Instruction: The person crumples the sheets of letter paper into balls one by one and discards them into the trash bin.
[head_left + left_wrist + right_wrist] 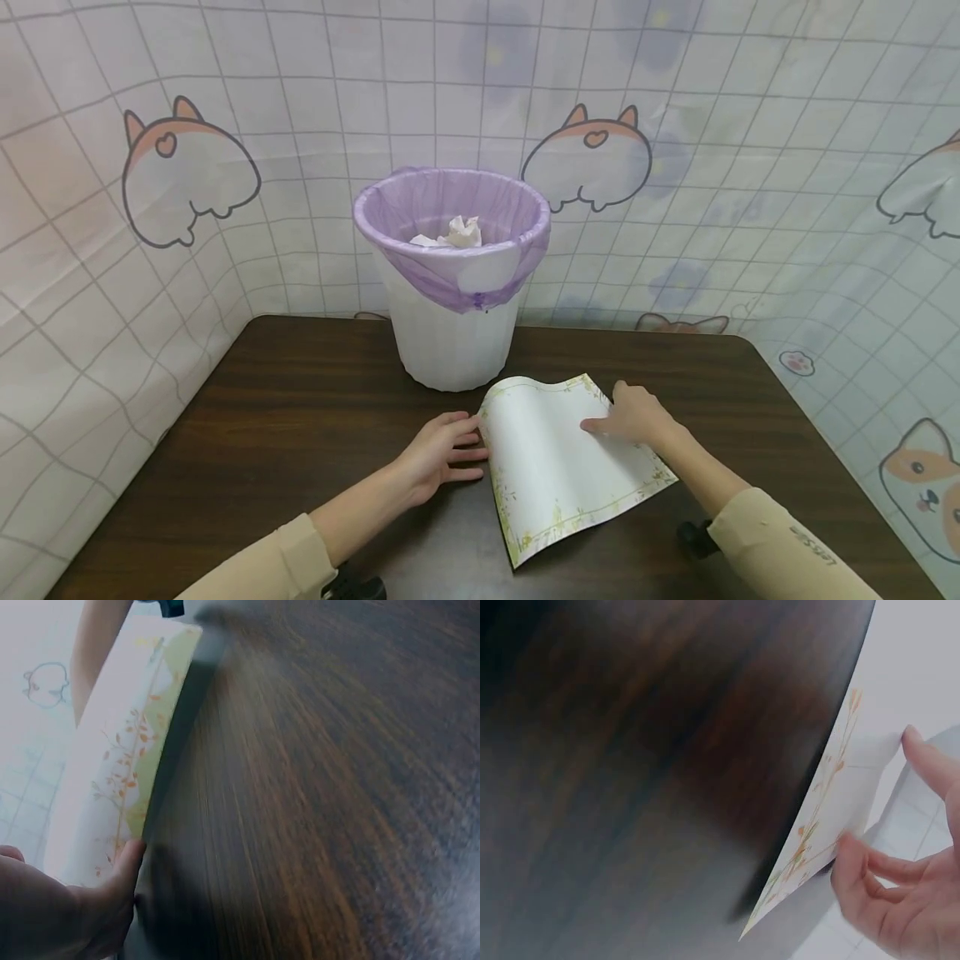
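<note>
A white sheet of paper [547,442] with a green and yellow leafy border lies on the dark wooden table, its left part bowed up in a curve. Along its left edge is my left hand [438,457], fingers spread, the tips right at the paper. A fingertip meets that printed edge in the left wrist view [126,862]. My right hand [633,417] holds the far right edge: the thumb lies on the white face and the other fingers bend at the edge. In the right wrist view, the bent fingers [847,859] overlap the leafy border.
Behind the paper stands a white trash bin [453,333] lined with a purple bag [480,279]; crumpled white paper [462,233] shows inside. A gridded curtain [322,125] with dog drawings surrounds the table [300,417] at the back and sides.
</note>
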A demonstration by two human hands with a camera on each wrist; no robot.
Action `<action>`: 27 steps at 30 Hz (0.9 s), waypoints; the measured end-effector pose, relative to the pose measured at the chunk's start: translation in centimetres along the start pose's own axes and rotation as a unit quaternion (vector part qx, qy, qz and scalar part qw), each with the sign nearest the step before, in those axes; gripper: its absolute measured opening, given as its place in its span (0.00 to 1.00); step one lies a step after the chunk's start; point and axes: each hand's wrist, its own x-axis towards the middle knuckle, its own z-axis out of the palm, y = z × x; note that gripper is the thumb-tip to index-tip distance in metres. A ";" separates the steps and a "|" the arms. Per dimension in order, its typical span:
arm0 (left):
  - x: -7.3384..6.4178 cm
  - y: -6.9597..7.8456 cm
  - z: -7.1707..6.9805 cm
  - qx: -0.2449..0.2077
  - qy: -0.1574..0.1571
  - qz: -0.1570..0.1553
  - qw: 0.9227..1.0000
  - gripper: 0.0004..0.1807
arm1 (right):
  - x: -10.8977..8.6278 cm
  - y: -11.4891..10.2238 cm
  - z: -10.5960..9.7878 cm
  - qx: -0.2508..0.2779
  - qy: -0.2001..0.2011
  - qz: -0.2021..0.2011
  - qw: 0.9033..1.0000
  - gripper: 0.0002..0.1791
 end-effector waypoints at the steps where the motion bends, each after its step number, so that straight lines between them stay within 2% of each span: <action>1: 0.0 0.0 -0.1 0.000 -0.001 -0.002 1.000 0.41 | 0.0 -0.2 0.1 0.001 -0.003 -0.002 1.000 0.55; 8: 0.3 -0.2 -0.3 0.016 -0.023 -0.011 1.000 0.42 | -0.2 -1.7 1.1 0.010 -0.006 -0.015 1.000 0.50; 16: -0.3 -0.4 -0.3 0.018 -0.033 -0.002 0.999 0.34 | -0.7 -2.4 1.6 0.022 0.002 -0.024 0.999 0.48; 20: -0.6 -0.4 -0.6 0.025 -0.019 0.013 0.999 0.35 | -0.8 -2.4 1.5 0.020 0.001 -0.024 0.999 0.47; 24: -0.7 -0.5 -1.2 0.052 0.012 0.040 0.998 0.38 | -0.7 -2.2 1.2 0.012 0.003 -0.029 0.999 0.42; 27: -0.8 -0.6 -1.8 0.065 0.038 0.060 0.995 0.38 | -0.7 -1.9 0.8 0.031 -0.001 -0.032 0.999 0.37</action>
